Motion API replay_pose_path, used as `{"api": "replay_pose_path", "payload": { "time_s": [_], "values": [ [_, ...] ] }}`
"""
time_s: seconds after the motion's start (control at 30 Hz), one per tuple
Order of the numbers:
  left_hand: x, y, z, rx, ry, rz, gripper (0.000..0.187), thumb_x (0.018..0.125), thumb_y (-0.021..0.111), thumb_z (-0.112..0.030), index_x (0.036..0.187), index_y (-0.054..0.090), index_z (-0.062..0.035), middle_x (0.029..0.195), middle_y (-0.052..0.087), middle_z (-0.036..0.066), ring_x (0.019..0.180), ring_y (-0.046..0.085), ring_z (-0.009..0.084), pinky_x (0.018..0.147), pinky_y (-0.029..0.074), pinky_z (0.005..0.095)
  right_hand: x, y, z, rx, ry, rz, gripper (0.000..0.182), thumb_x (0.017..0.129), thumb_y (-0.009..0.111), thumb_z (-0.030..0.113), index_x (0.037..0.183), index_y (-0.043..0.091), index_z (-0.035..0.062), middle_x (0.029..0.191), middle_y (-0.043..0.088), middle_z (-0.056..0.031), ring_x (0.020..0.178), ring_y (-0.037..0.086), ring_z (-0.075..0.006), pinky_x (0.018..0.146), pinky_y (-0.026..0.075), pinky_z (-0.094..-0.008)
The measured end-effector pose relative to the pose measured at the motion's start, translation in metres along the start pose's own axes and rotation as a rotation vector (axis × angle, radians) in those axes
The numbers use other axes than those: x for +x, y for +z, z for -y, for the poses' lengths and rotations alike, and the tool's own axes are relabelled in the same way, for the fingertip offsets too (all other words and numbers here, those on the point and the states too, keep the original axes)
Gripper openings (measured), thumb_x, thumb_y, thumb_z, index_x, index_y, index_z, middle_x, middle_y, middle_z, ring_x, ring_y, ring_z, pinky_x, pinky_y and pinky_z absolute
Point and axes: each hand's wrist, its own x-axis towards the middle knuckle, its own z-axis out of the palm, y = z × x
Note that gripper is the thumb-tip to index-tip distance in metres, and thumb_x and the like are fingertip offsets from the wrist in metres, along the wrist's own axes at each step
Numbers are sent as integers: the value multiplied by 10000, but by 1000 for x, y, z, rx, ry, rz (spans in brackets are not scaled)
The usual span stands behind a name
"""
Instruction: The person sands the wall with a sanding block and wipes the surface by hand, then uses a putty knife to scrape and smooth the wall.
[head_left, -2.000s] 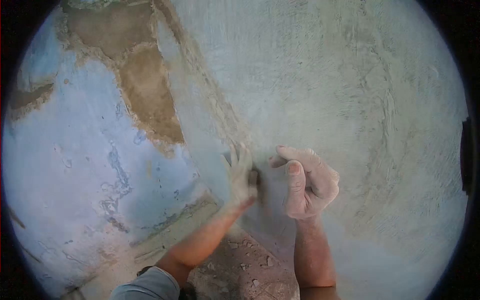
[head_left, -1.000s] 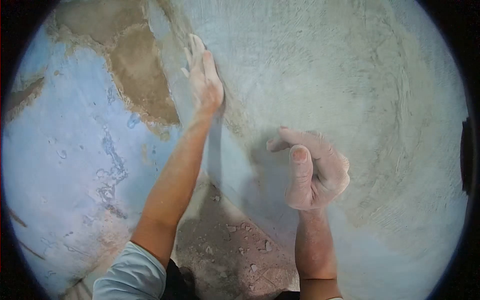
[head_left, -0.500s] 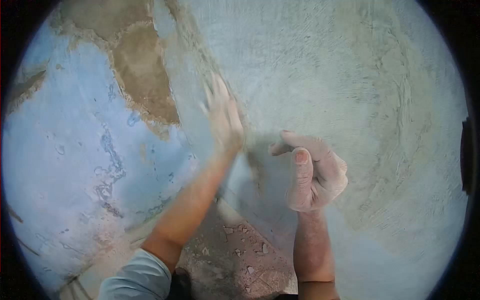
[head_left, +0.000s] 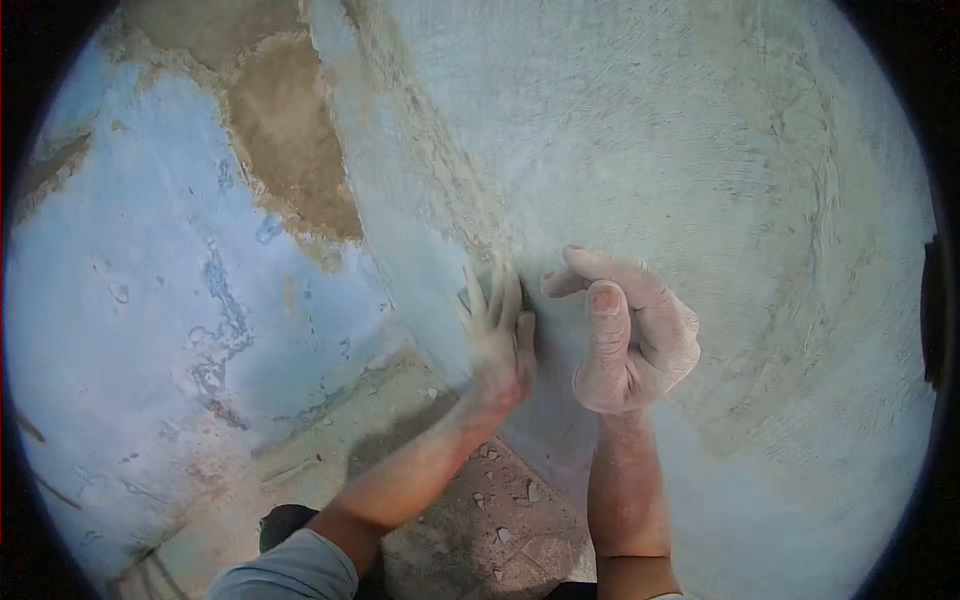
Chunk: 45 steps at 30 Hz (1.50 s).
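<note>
Left hand (head_left: 497, 335) back down the wall (head_left: 620, 150)

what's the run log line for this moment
left hand: spread against wall | right hand: loosely curled, no object visible | floor: scattered fragments

At nine o'clock a stained blue wall (head_left: 150, 290) is standing, a brown patch (head_left: 290, 130) showing between ten and eleven. Pale chips (head_left: 504, 536) are lying on the floor (head_left: 425, 555) near six.

The left arm (head_left: 425, 475) reaches forward and inward, bent at the elbow; the left hand (head_left: 500, 335) is slightly blurred, its fingers (head_left: 511, 292) spread. The right forearm (head_left: 628, 490) stands nearly upright, the right hand (head_left: 645, 335) loosely curled, thumb (head_left: 606, 335) pointing up.
</note>
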Motion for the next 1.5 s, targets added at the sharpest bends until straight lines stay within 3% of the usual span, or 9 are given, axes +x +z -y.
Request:
{"api": "replay_pose_path", "payload": {
  "time_s": [0.3,0.67,0.7,0.8,0.93,1.13,1.27,1.33,1.5],
  "values": [
    [202,-71,43,61,-31,-365,673,1145,309,-402,1696,230,-24,1773,219,179,1621,132,497,1275,31,694,2,-9,6,-55,17,49,281,1099,574,148,1046,750,-64,738,759,-162,670,757,-198,588,575,-284],
    [-20,16,-11,33,83,96,688,1133,311,-319,1681,144,61,1762,142,272,1620,54,524,1299,55,639,-1,7,-1,61,53,-3,261,1090,583,112,1072,749,-88,759,760,-165,683,763,-207,588,576,-295],
    [1,3,-26,-363,-45,126,703,1130,375,-351,1681,171,36,1735,196,286,1616,120,498,1290,111,631,-1,7,-1,55,58,-2,264,1092,582,115,1070,749,-88,763,761,-169,683,763,-207,588,574,-294],
    [93,-25,-3,145,-55,-172,682,1138,321,-352,1690,182,24,1774,191,203,1634,64,483,1278,-2,687,1,3,2,76,40,-5,270,1096,579,124,1063,748,-84,760,757,-173,679,761,-208,593,577,-297],
    [194,-70,4,-29,-74,-280,666,1148,304,-337,1703,152,-1,1790,132,188,1638,40,472,1270,-43,691,-3,-3,-3,95,53,-43,153,1026,691,81,1072,796,-21,774,771,-106,627,673,-102,570,522,-242],
    [85,-14,-19,-25,132,-246,675,1139,366,-277,1674,157,77,1756,154,283,1606,70,554,1273,1,694,5,1,1,89,31,-10,276,1098,581,131,1070,748,-86,736,748,-158,673,758,-209,582,570,-294],
    [-43,27,-27,-55,-30,87,730,1064,523,-195,1644,203,112,1723,192,328,1542,126,663,1252,100,724,0,4,0,48,46,-5,270,1094,589,127,1080,748,-91,739,748,-153,680,759,-208,583,567,-294],
    [-27,19,-15,86,-11,187,742,1050,533,-194,1644,208,110,1723,194,328,1557,117,642,1252,93,725,1,6,0,50,39,-7,267,1092,590,124,1080,748,-91,740,749,-154,685,760,-208,585,569,-295],
    [136,-39,-8,16,122,-268,665,1140,331,-328,1696,184,7,1776,178,207,1632,83,481,1278,-23,684,1,-3,2,102,38,0,270,1095,584,127,1072,751,-83,742,748,-160,683,757,-210,595,581,-301]
  ]
}}
